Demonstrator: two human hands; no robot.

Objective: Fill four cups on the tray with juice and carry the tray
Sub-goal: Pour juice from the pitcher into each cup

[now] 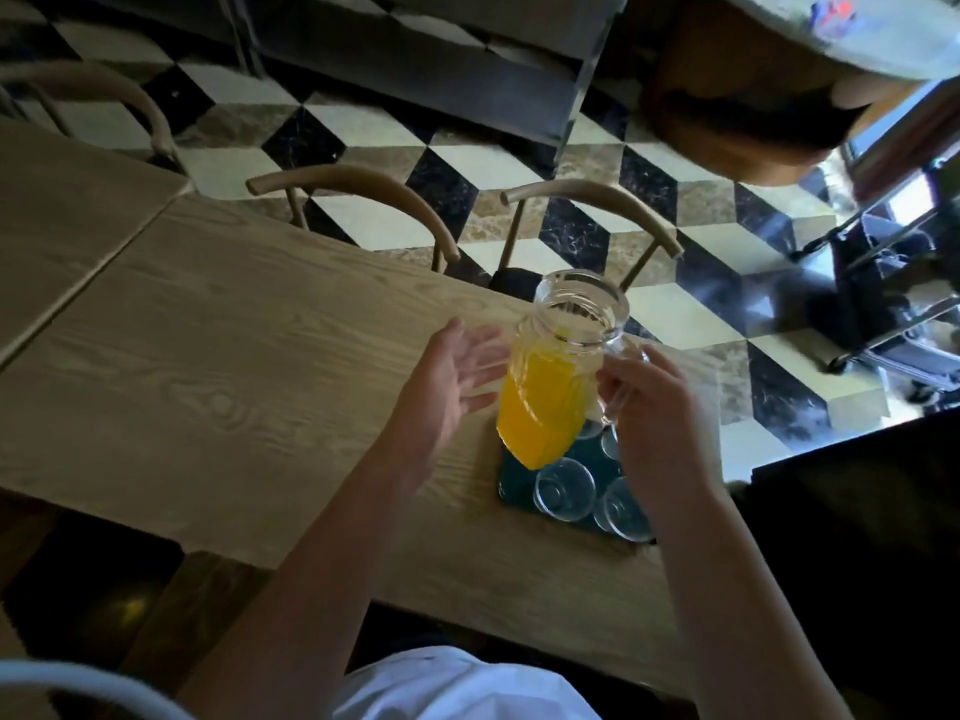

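Note:
A glass pitcher (550, 387) about half full of orange juice is held above a dark green tray (511, 478) on the wooden table. My right hand (657, 418) grips the pitcher's clear handle. My left hand (449, 379) is open beside the pitcher's left side, fingers spread, close to the glass or just touching it. Empty clear cups stand on the tray: one (565, 488) at the front, another (621, 509) to its right, and one (608, 441) partly hidden behind my right hand and the pitcher.
The wooden table (249, 366) stretches to the left, with a seam to a second table at far left. Two curved-back chairs (358, 200) stand at the far edge. Checkered floor lies beyond, and a metal trolley (893, 304) is at the right.

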